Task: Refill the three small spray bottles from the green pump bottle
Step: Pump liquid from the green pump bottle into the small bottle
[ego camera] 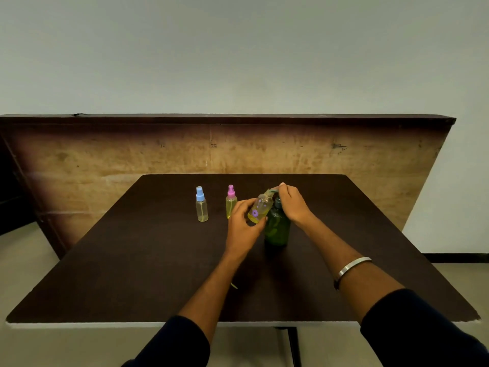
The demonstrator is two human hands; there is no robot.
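- While your left hand (244,223) grips the flower-printed spray bottle (259,207) with fingers curled round it, you hold it tilted, capless, mouth under the pump spout.
- Your right hand (292,203) rests on the pump head of the green pump bottle (277,229), fingers bent over it; that bottle stands mid-desk (132,260).
- Toward the far edge, the pink-capped spray bottle (231,201) and blue-capped spray bottle (201,205) stand upright, apart.

Three small spray bottles (202,205) (231,202) (259,207), one green pump bottle (277,229), two hands (244,223) (292,202), one bracelet (353,267).
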